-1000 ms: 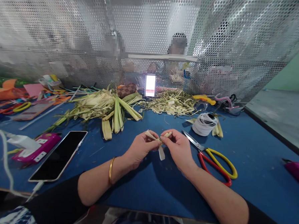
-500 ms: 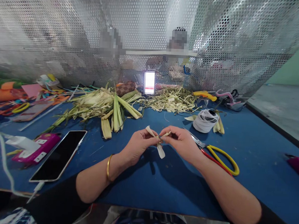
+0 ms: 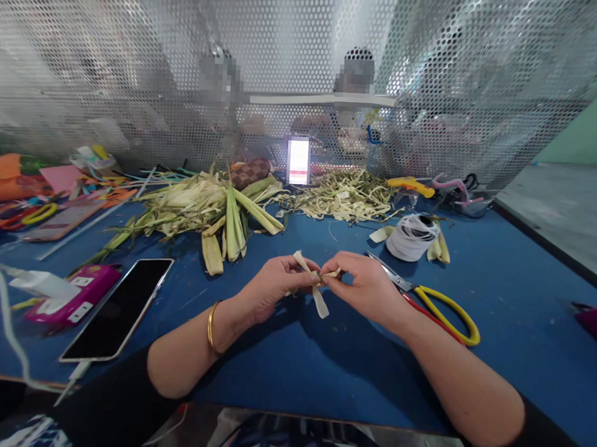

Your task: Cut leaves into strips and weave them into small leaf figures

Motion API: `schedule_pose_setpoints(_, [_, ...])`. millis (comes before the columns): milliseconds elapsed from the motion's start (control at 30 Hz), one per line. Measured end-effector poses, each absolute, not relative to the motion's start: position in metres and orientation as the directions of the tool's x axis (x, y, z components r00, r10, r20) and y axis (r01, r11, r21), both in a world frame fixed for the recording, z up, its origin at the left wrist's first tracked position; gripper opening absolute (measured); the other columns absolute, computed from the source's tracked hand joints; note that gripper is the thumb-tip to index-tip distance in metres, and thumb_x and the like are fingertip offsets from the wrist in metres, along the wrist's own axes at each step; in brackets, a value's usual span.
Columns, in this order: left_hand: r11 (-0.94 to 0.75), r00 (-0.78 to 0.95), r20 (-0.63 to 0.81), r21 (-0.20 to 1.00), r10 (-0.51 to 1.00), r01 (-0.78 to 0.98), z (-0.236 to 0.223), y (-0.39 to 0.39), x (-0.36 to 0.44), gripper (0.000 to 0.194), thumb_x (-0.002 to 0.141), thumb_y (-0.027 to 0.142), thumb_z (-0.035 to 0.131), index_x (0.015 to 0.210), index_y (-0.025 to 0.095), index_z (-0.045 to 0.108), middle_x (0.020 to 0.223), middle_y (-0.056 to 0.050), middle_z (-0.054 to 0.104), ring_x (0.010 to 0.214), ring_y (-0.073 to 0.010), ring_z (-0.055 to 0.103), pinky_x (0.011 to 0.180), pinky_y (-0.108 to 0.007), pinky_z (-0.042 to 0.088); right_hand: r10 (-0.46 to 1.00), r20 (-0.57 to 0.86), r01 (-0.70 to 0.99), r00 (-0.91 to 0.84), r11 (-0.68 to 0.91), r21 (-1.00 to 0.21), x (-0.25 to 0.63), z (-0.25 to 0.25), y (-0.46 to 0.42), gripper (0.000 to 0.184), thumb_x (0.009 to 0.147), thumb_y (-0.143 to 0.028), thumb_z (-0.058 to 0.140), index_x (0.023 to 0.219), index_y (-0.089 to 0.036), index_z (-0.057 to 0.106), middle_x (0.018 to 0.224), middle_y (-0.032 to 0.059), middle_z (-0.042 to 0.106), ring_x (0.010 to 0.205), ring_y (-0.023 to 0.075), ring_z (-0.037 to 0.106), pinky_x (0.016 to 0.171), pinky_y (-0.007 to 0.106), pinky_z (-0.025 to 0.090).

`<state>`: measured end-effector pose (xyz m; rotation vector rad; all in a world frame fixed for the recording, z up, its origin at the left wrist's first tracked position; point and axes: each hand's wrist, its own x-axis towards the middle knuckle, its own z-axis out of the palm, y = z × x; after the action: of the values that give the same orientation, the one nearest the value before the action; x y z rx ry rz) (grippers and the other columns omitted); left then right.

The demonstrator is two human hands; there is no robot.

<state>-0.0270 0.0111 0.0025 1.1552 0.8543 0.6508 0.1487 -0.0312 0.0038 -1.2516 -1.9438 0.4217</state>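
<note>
A plain black fabric left sleeve (image 3: 114,397) and a matching plain black fabric right sleeve (image 3: 532,432) each end near the elbow, with bare forearms beyond. A slim, rounded, shiny gold-coloured bangle (image 3: 211,329) circles the left wrist. The left hand (image 3: 278,282) and right hand (image 3: 365,287) are bare. Dark navy-and-white patterned cloth (image 3: 287,442) covers the lap; white-and-blue patterned fabric (image 3: 37,433) shows beside the left sleeve.

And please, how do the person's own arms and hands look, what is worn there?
Black sleeves leave both forearms bare. The left wrist has a smooth, gold-coloured bracelet; the right wrist shows none. The left hand and right hand wear no gloves.
</note>
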Motion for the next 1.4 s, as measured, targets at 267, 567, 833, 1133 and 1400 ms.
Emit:
schedule_pose_setpoints(267, [0.317, 0.557, -0.267, 0.948, 0.787, 0.008, 0.006, 0.011, -0.028, 0.024, 0.061, 0.034, 0.079, 0.073, 0.015, 0.074, 0.069, -0.004, 0.068, 0.061, -0.0114, 0.056, 0.067, -0.025, 0.043, 0.872, 0.449, 0.637, -0.196, 0.461, -0.618, 0.146, 0.0, -0.032, 0.013, 0.083, -0.017, 0.052, 0.076, -0.021, 0.063, 0.072, -0.0001, 0.062, 0.066, 0.0129, 0.057, 0.061, 0.024, 0.042])
schedule_pose_setpoints(567, [0.192, 0.51, -0.215, 0.977, 0.833, 0.098, 0.001, 0.013, -0.028, 0.019, 0.067, 0.034, 0.071, 0.069, 0.015, 0.072, 0.065, -0.004, 0.067, 0.057, -0.0108, 0.052, 0.059, -0.024, 0.038, 0.873, 0.458, 0.632, -0.167, 0.451, -0.63, 0.146, -0.004, -0.031, 0.012, 0.084, -0.019, 0.054, 0.084, -0.022, 0.066, 0.079, 0.0014, 0.065, 0.073, 0.015, 0.061, 0.066, 0.026, 0.046])
schedule_pose_setpoints(833, [0.241, 0.497, -0.257, 0.966, 0.829, 0.097, 0.002, 0.012, -0.027, 0.016, 0.064, 0.029, 0.07, 0.067, 0.014, 0.072, 0.065, -0.005, 0.067, 0.061, -0.0129, 0.057, 0.063, -0.025, 0.041, 0.77, 0.527, 0.666, -0.36, 0.608, -0.432, 0.155, -0.003, -0.028, 0.024, 0.09, -0.019, 0.048, 0.104, -0.025, 0.067, 0.103, 0.0059, 0.065, 0.095, 0.0188, 0.062, 0.082, 0.032, 0.047])
schedule_pose_setpoints(1133, [0.323, 0.529, -0.334, 0.939, 0.78, 0.116, 0.003, 0.013, -0.029, 0.035, 0.052, 0.042, 0.082, 0.067, 0.012, 0.072, 0.065, -0.006, 0.068, 0.062, -0.0134, 0.06, 0.065, -0.026, 0.043, 0.687, 0.548, 0.687, -0.477, 0.681, -0.255, 0.158, -0.005, -0.026, 0.024, 0.094, -0.023, 0.045, 0.091, -0.018, 0.069, 0.088, 0.0081, 0.068, 0.077, 0.0175, 0.06, 0.07, 0.03, 0.046])
schedule_pose_setpoints(1400, [0.344, 0.523, -0.353, 0.932, 0.776, 0.117, 0.004, 0.013, -0.028, 0.04, 0.047, 0.043, 0.084, 0.065, 0.011, 0.071, 0.063, -0.006, 0.068, 0.062, -0.0147, 0.06, 0.069, -0.029, 0.046, 0.778, 0.458, 0.67, -0.43, 0.615, -0.415, 0.156, -0.003, -0.027, 0.016, 0.09, -0.017, 0.051, 0.086, -0.018, 0.067, 0.082, 0.0038, 0.067, 0.075, 0.0139, 0.062, 0.067, 0.024, 0.046])
